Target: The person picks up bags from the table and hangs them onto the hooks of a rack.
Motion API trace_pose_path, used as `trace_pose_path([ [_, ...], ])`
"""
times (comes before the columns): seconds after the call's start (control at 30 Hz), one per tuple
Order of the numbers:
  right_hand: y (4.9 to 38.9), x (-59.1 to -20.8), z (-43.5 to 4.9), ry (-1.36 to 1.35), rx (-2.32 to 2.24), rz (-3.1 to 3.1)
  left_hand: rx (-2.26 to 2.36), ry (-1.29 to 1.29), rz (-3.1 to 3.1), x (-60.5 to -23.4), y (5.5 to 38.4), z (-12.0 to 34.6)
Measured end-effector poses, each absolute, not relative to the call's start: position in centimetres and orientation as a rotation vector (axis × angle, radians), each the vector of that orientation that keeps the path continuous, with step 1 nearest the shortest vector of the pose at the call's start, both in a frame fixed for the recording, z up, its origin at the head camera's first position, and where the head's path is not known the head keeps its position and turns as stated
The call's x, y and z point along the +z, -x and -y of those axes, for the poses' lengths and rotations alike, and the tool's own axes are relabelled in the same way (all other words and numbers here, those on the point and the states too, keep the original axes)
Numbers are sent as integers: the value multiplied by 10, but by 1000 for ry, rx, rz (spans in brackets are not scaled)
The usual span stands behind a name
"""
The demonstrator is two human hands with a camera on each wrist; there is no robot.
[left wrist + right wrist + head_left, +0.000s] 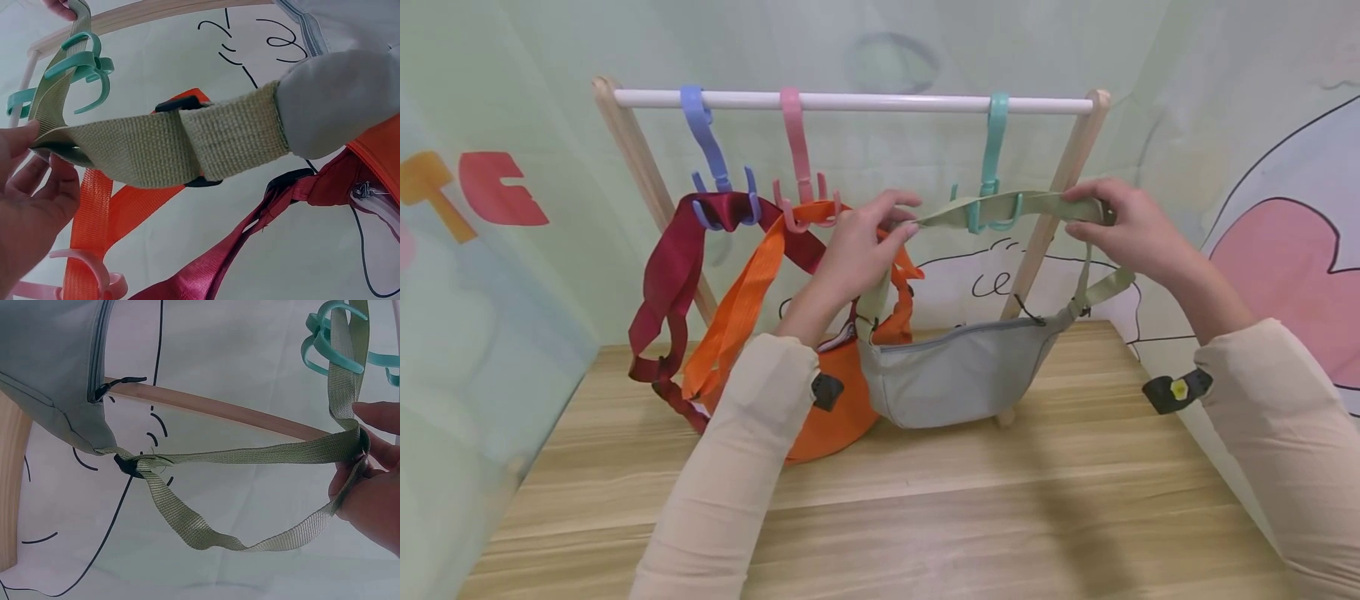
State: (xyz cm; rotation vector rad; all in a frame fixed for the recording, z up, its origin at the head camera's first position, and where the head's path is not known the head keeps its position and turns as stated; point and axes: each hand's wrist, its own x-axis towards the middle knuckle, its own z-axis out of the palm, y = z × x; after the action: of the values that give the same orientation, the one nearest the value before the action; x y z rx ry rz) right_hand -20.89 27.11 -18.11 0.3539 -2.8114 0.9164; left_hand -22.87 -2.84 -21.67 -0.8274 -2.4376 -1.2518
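A grey shoulder bag [955,375] hangs by its pale green webbing strap [1037,202], which runs through the prongs of a teal hook [995,146]. My left hand [863,248] pinches the strap to the left of that hook. On the other side, my right hand [1138,229] grips the strap, with a loose loop dangling below it. In the left wrist view, a dark slider buckle [178,103] sits on the strap between hand and bag. The right wrist view shows strap layers bunched at the fingers [359,481].
A white rail [887,102] on wooden legs carries the hooks. From a blue hook [706,137] hangs a dark red strap [673,258]; a pink hook [797,146] bears an orange bag [831,417], partly behind my left arm. Below lies a wood-grain tabletop [925,525].
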Motion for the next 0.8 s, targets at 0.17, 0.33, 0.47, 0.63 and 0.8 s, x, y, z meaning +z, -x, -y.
trace_pose_path([
  [0.17, 210, -182, -271, -357, 925, 2810, -1264, 815, 2437, -218, 230, 28],
  [0.33, 210, -183, -272, -365, 936, 2808, -1292, 816, 2432, -220, 231, 28],
  [0.47, 210, -185, -272, -363, 950, 2813, -1314, 800, 2416, -222, 231, 28],
  [0.63, 211, -187, -273, -383, 936, 2820, -1330, 768, 2432, -224, 232, 28],
  [0.8, 210, -189, -273, -405, 937, 2817, -1344, 777, 2436, -227, 232, 28],
])
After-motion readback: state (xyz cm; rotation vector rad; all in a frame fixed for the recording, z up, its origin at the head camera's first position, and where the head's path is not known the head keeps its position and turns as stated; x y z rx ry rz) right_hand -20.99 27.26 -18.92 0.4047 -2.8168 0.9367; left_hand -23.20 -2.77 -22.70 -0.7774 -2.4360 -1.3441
